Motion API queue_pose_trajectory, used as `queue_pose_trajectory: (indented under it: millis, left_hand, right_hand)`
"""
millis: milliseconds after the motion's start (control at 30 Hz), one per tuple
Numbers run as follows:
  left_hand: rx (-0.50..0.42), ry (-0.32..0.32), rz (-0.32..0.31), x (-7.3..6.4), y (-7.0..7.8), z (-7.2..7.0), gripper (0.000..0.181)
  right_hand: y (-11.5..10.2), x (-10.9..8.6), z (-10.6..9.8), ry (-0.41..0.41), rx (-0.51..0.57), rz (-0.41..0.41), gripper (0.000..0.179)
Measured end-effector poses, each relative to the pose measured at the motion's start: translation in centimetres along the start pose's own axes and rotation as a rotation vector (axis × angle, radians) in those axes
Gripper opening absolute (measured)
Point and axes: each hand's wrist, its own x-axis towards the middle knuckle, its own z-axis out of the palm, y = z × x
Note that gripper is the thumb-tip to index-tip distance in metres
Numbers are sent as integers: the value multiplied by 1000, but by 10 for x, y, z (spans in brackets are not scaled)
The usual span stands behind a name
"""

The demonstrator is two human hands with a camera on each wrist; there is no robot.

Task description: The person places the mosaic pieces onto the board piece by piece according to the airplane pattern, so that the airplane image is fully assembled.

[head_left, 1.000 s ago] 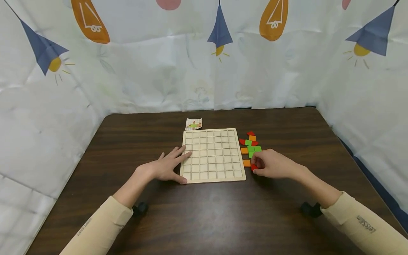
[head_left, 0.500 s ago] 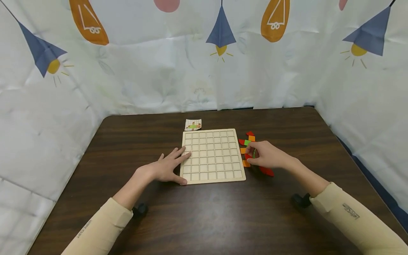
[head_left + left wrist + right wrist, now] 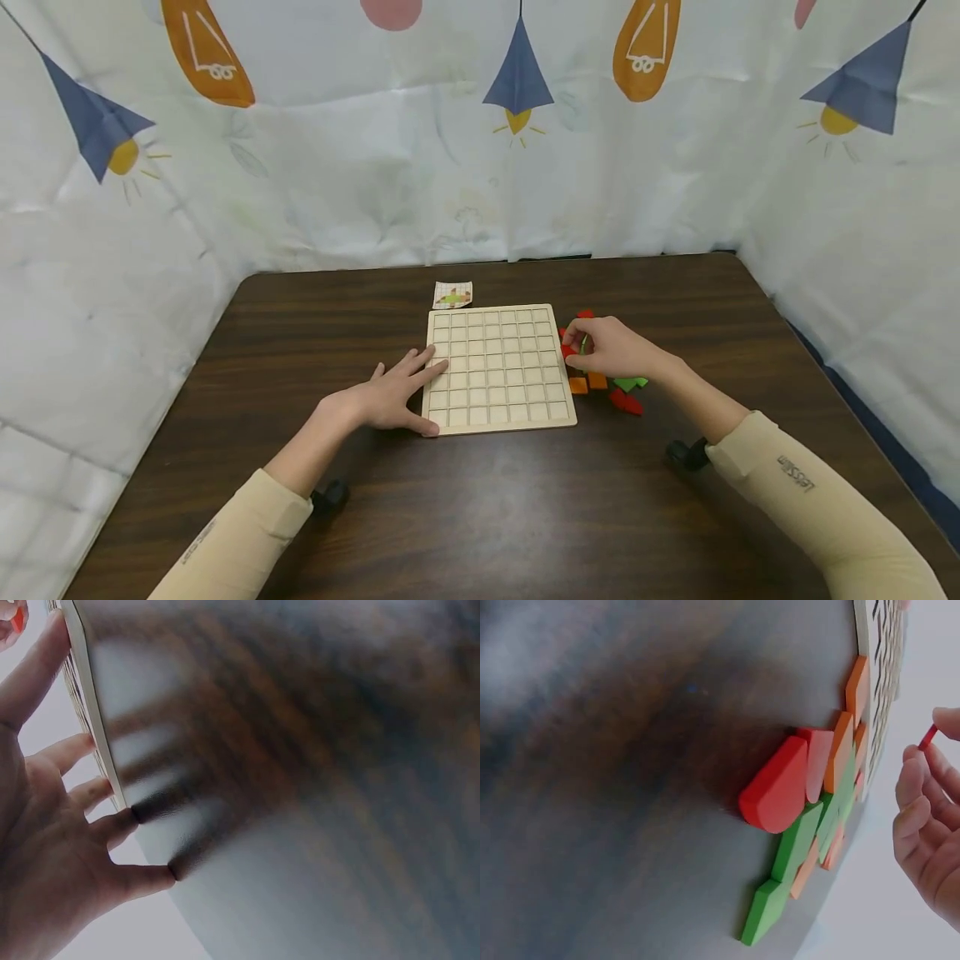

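A pale wooden grid board (image 3: 498,367) lies in the middle of the table. My left hand (image 3: 390,396) rests on its left edge with fingers spread; the left wrist view has the fingertips along the board's side. Off the board's right edge, my right hand (image 3: 617,348) pinches a small red tile (image 3: 928,738) between thumb and fingertips, raised over the other pieces in the right wrist view. Under and in front of that hand lie loose tiles: red ones (image 3: 626,402), green ones (image 3: 628,384) and orange ones (image 3: 597,381). The hand hides part of the pile.
A small printed card (image 3: 453,295) with a coloured pattern on a grid lies just behind the board. The dark wooden table (image 3: 480,517) runs back to a white curtain (image 3: 360,183) with lamp prints, which also hangs at both sides.
My right hand has moved leftward and farther back, carrying a red tile toward the board's right edge. Several tiles beneath it have shifted. The left hand stays on the board.
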Motion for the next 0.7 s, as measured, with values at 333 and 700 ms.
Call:
queue_pose_trajectory:
  millis: [333, 700]
  left_hand:
    - [1, 4, 6, 0, 2, 4, 106]
    - [10, 6, -13, -2, 2, 2, 106]
  right_hand:
    - [2, 14, -5, 17, 9, 26, 17]
    - [10, 34, 3, 43, 36, 55, 17]
